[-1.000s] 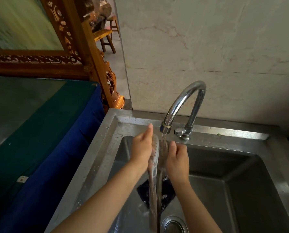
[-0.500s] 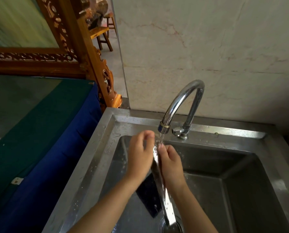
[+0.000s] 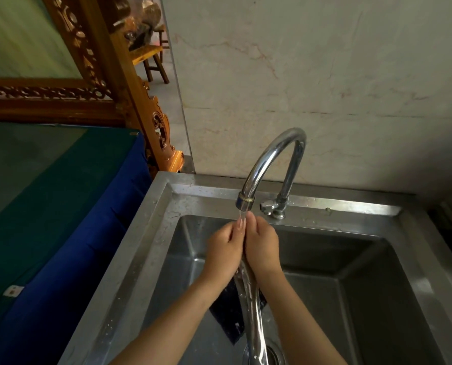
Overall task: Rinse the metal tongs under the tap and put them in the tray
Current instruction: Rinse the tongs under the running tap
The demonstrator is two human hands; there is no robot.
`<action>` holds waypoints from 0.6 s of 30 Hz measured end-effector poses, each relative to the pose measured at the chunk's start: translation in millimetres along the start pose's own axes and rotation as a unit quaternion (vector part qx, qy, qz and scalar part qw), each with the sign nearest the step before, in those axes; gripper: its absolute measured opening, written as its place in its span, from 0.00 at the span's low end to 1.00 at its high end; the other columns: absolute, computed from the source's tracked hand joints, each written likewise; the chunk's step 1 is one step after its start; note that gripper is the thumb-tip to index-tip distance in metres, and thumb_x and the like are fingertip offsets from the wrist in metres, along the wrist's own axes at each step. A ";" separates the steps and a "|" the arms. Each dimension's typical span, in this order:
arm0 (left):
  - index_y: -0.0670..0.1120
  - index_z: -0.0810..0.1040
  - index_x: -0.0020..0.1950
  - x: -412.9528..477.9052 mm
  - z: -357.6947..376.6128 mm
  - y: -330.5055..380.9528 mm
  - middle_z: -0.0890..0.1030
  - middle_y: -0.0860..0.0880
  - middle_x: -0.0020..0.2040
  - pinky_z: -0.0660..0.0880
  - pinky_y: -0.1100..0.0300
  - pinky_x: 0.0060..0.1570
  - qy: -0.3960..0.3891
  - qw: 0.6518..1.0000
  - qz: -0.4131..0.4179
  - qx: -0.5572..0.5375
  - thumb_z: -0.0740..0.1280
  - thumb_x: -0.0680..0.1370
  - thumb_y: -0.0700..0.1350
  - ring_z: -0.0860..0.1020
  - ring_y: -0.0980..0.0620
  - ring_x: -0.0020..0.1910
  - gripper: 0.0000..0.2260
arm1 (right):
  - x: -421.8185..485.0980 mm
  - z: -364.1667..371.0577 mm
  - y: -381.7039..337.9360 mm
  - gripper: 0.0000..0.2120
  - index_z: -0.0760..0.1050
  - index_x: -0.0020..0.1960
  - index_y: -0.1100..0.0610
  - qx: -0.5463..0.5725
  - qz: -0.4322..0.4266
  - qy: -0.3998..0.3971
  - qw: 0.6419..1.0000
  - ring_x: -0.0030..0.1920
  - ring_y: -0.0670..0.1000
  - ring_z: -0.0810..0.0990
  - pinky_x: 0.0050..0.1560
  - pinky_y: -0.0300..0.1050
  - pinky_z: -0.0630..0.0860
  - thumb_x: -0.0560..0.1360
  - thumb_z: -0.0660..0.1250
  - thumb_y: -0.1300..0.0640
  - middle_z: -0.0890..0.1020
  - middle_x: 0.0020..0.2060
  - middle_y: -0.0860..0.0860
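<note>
Where the sink point(image 3: 151, 233) drain point(image 3: 273, 354) sits nearest the viewer, the lower end of the metal tongs point(image 3: 254, 312) hangs just above it, wet and shining, with a dark flat thing point(image 3: 230, 320) lying on the sink floor behind. Up from the drain, the tongs run as one narrow, closed strip toward the tap point(image 3: 269, 164), their arms pressed together. Further from the drain, the left hand point(image 3: 225, 248) and the right hand point(image 3: 261, 246) are both wrapped around the upper part of the tongs, fingers curled shut on the metal from either side, fingertips meeting right under the spout where the water stream point(image 3: 242, 216) lands. Beyond the hands, the tap rises from the sink's back ledge in front of the pale wall point(image 3: 325, 75).

Judging by the thin steel, the tongs should be light and stiff but springy, wanting to open if the squeeze relaxes. Running water makes the smooth metal slippery, so a one-hand hold is probably safest near the hinge end, or around the middle with both arms pinched closed. They look sturdy; a drop would likely only clatter in the sink. No tray is in view, so its place relative to the sink cannot be told.
</note>
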State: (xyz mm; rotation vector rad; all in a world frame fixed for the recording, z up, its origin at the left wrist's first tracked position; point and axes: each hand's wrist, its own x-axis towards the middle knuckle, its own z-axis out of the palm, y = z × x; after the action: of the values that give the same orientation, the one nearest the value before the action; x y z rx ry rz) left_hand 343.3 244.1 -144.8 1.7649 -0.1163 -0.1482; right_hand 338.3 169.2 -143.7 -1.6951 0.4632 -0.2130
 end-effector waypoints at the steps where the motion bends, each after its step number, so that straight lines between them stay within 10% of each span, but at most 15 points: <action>1: 0.52 0.75 0.39 -1.2 1.7 0.1 0.76 0.54 0.27 0.67 0.74 0.26 -0.001 1.000 0.014 0.010 0.58 0.80 0.49 0.74 0.65 0.26 0.12 | 2.5 -1.5 -1.2 0.17 0.73 0.39 0.61 0.008 0.000 0.008 1.000 0.30 0.47 0.72 0.32 0.39 0.70 0.80 0.55 0.52 0.74 0.29 0.52; 11: 0.51 0.77 0.30 18.1 2.5 2.7 0.74 0.54 0.24 0.71 0.60 0.33 0.056 0.989 -0.076 -0.117 0.60 0.80 0.48 0.74 0.56 0.27 0.18 | -14.6 4.4 9.3 0.15 0.64 0.33 0.53 -0.019 -0.063 0.015 0.998 0.23 0.38 0.70 0.24 0.30 0.65 0.79 0.59 0.55 0.71 0.25 0.46; 18: 0.47 0.79 0.36 -8.8 6.9 -1.0 0.74 0.55 0.19 0.65 0.70 0.18 -0.010 0.994 -0.086 -0.071 0.57 0.78 0.58 0.71 0.62 0.19 0.20 | 8.0 3.7 0.0 0.15 0.70 0.37 0.57 -0.004 -0.028 0.053 0.998 0.26 0.42 0.70 0.28 0.35 0.68 0.80 0.56 0.52 0.73 0.28 0.48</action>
State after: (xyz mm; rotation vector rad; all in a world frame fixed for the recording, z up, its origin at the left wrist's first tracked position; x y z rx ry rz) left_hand 333.5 239.0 -146.8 1.6313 0.0315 -0.2919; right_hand 347.0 169.2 -145.3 -1.7115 0.4961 -0.3450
